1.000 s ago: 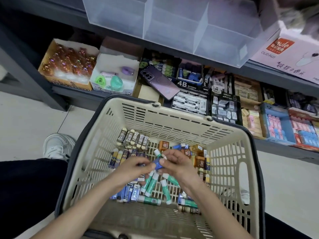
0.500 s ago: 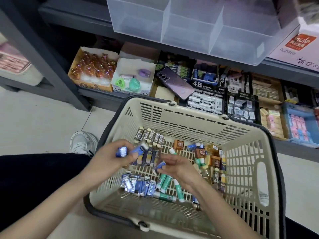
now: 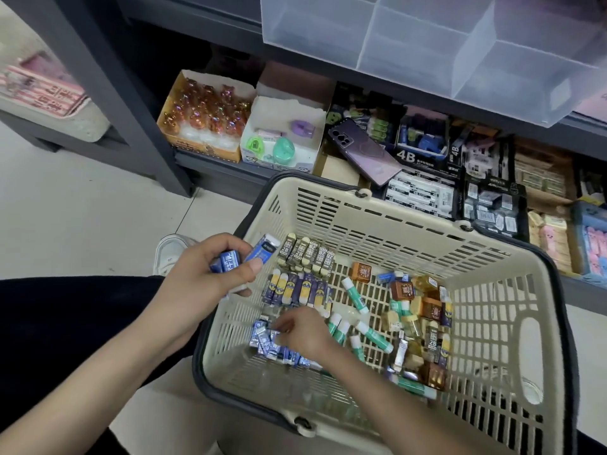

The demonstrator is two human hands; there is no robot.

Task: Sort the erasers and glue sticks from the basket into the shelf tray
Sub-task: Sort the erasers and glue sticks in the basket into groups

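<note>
A stocked shelf (image 3: 213,167) is standing behind, the clear tray (image 3: 427,44) jutting overhead. The left hand (image 3: 203,277) is gripping blue erasers (image 3: 259,252) over the basket's (image 3: 361,205) left rim. The right hand (image 3: 302,333) is touching loose erasers (image 3: 262,341) at its near-left corner, and I cannot tell if it is gripping. Glue sticks (image 3: 354,295) are lying mid-basket.

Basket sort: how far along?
Done: nothing visible in the tray; its compartments look empty. In hand: left hand grips a few blue erasers; right hand is on more in the basket. Left: glue sticks, 2B erasers and others lie there.
</note>
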